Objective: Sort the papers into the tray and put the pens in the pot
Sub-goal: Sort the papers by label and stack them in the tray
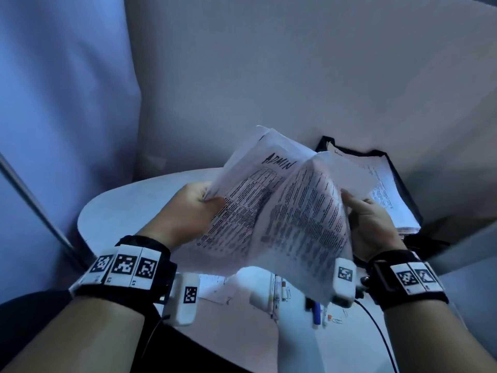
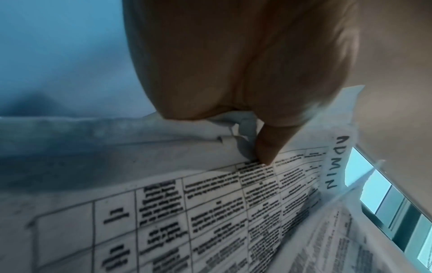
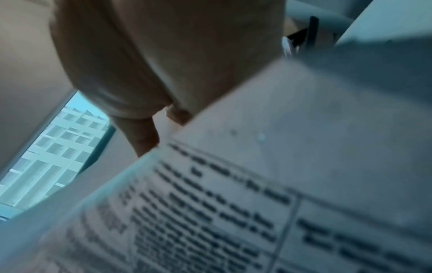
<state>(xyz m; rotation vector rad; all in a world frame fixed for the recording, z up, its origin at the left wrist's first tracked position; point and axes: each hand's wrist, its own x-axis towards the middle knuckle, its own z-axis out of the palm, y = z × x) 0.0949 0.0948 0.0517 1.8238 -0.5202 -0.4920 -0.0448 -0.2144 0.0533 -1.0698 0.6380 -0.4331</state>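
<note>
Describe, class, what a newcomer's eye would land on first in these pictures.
First, the printed papers held up mid-frame, one sheet handwritten ADMIN, gripped at their edges by the left hand and right hand. Behind them to the right stands the black tray, already holding sheets. Below the papers, pens lie on the white table.

An office: printed papers (image 1: 282, 211), a black paper tray (image 1: 403, 184), pens (image 1: 317, 313) on a white table (image 1: 121, 205).

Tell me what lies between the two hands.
In the head view, only the held papers span from the left hand to the right hand; the top left sheet reads ADMIN.
</note>
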